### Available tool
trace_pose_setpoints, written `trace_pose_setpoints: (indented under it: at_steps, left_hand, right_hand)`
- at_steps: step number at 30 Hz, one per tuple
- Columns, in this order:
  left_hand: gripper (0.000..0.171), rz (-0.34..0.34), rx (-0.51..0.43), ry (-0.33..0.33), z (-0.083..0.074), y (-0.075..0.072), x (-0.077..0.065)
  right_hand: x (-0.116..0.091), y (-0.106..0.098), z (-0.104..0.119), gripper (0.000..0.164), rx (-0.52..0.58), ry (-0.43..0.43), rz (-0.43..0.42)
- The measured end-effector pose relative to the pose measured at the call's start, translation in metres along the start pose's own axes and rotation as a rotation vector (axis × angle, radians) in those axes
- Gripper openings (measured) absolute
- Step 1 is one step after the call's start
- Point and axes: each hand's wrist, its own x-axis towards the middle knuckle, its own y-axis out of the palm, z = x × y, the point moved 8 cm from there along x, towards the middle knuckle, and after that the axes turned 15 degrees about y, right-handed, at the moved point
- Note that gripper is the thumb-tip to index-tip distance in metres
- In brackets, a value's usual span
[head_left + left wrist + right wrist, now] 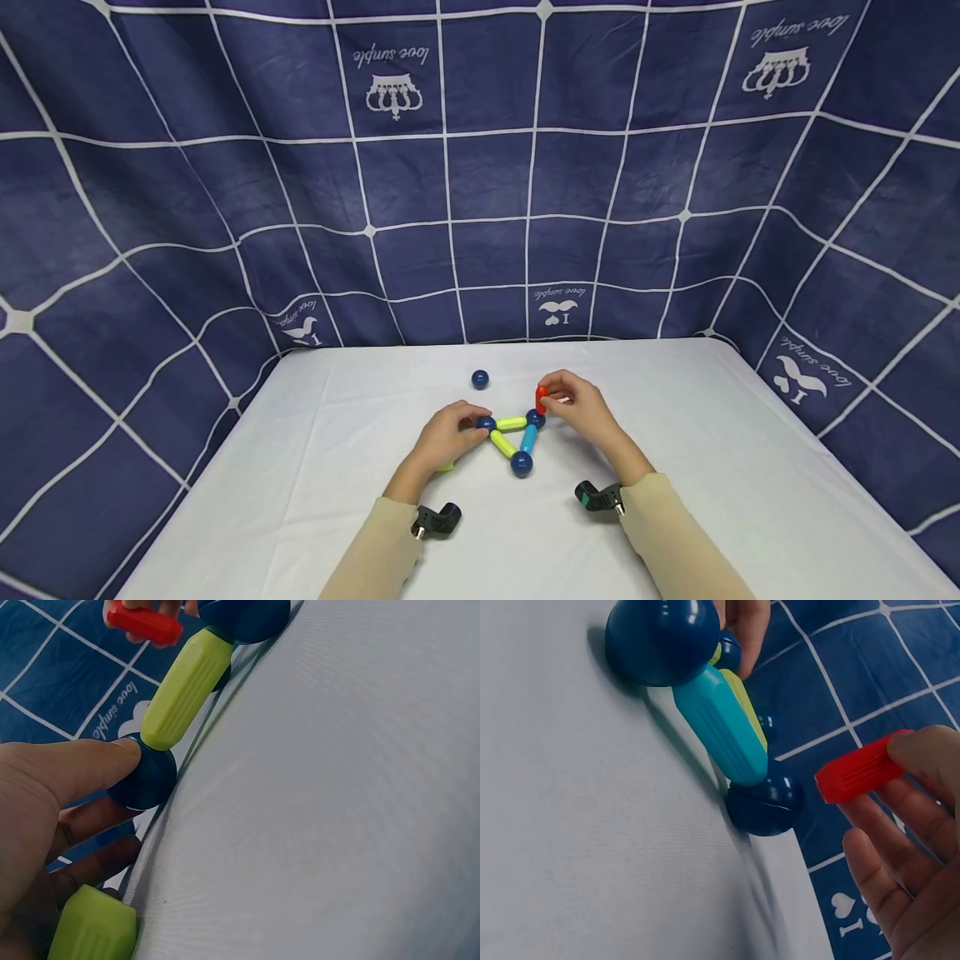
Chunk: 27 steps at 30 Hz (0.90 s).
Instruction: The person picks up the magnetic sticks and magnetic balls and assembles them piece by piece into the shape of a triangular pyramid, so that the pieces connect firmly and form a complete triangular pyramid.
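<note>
Three dark blue balls and three rods form a flat triangle on the white cloth: two yellow-green rods [512, 423] and one light blue rod [721, 726]. With thumb and fingers, my left hand [447, 435] pinches the ball at the left corner [146, 780]. My right hand [585, 407] holds a red rod [861, 766] near one end, upright above the far right ball [765, 801]. A gap shows between rod and ball in the right wrist view. The near ball [521, 463] is untouched.
Another blue ball [480, 379] lies alone beyond the triangle. A loose yellow-green rod [94, 928] sits under my left hand, mostly hidden in the head view. A navy curtain with white lines [487, 175] hangs behind the white-covered table [300, 467].
</note>
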Motion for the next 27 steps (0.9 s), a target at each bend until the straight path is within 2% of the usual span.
trace_pose_setpoints:
  at_steps: [11,21,27]
  left_hand:
    - [0.030,0.005,0.002,0.006,-0.001,0.000,0.001]
    - [0.031,-0.003,0.008,0.012,-0.001,0.000,0.000]
    - [0.031,0.000,0.021,0.014,-0.002,0.000,0.001]
  right_hand:
    - [0.000,0.008,-0.005,0.022,0.022,0.030,0.008]
    - [0.001,0.009,-0.005,0.023,0.007,0.007,0.010]
    - [0.000,0.013,-0.009,0.023,-0.083,-0.001,0.037]
